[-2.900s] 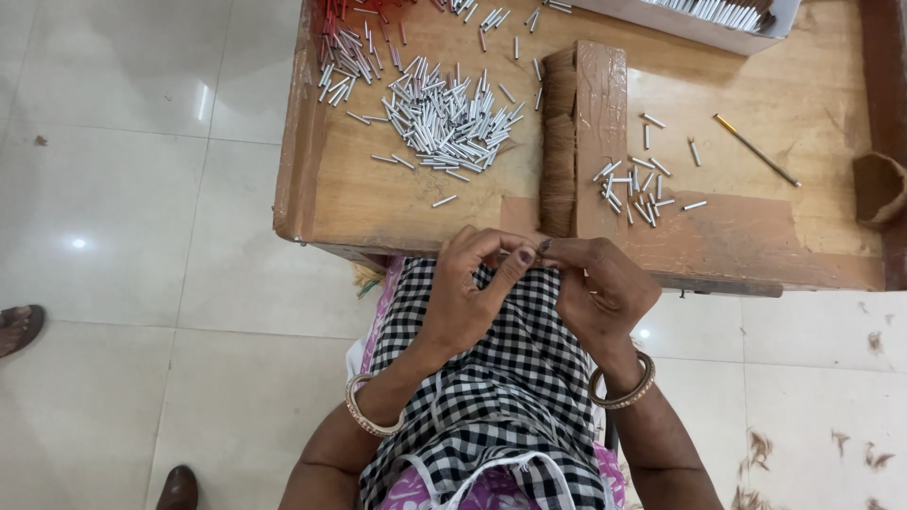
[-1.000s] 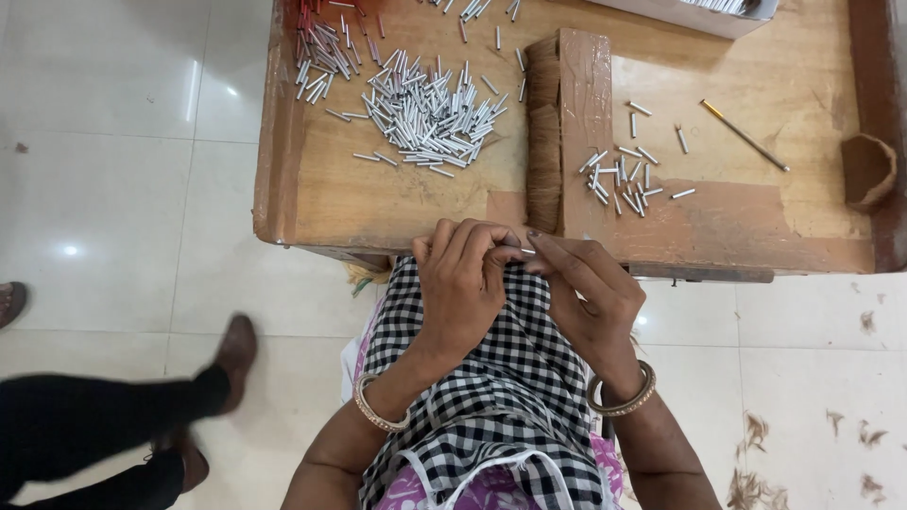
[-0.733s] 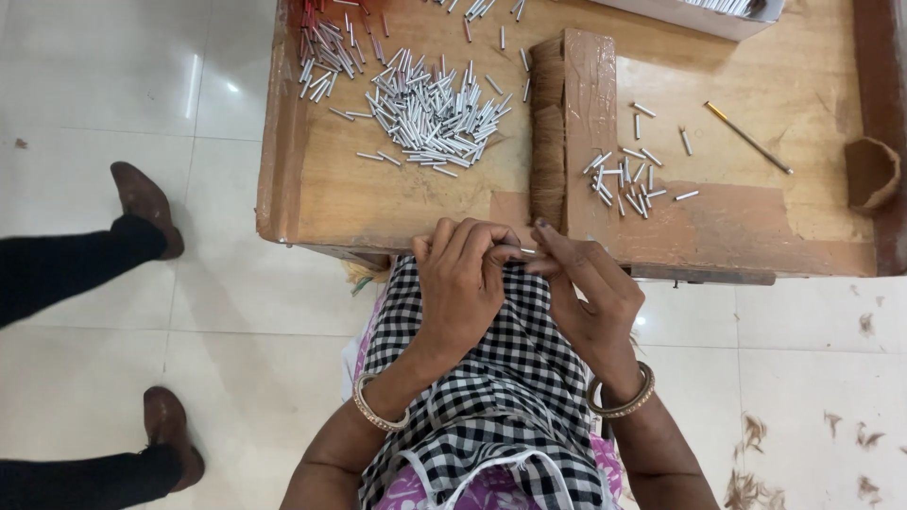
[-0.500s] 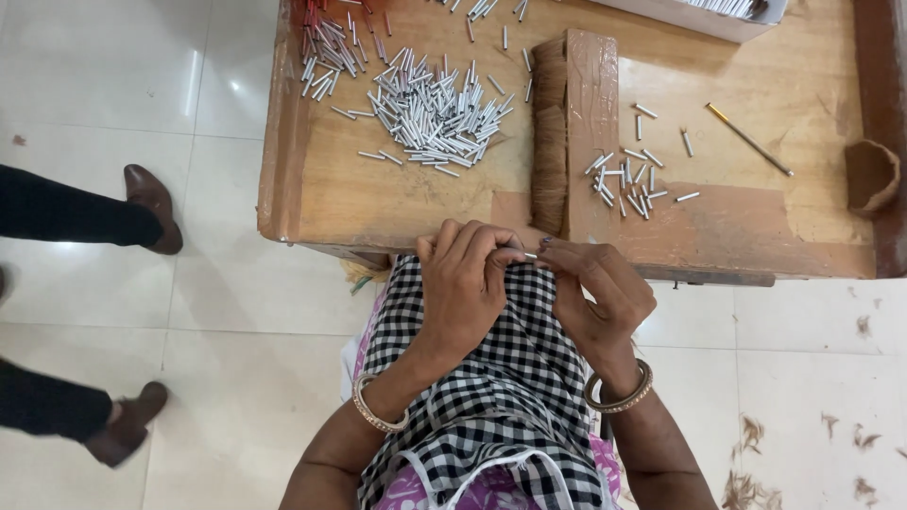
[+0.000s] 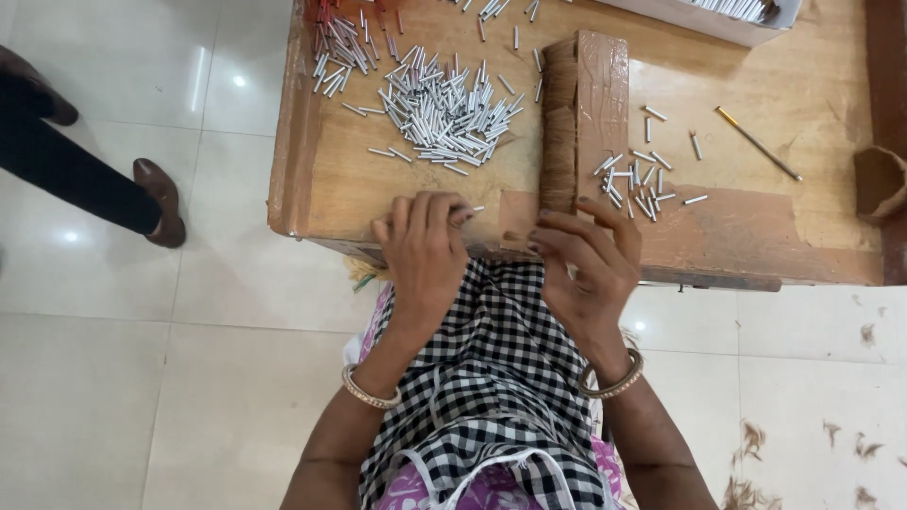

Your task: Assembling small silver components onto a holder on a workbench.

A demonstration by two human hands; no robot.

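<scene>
Head view: left hand (image 5: 427,247) pinches a small tube (image 5: 470,212) at the surface (image 5: 359,194) edge, right hand (image 5: 586,260) spread open beside the fibre bundle (image 5: 558,142), likely mid-assembly; next needs fine alignment.

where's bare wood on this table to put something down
Free: the strip between the left hand and the big pile of silver tubes; also right of the thin brass rod, before the brown cup. Crowded: around the upright fibre block.
</scene>
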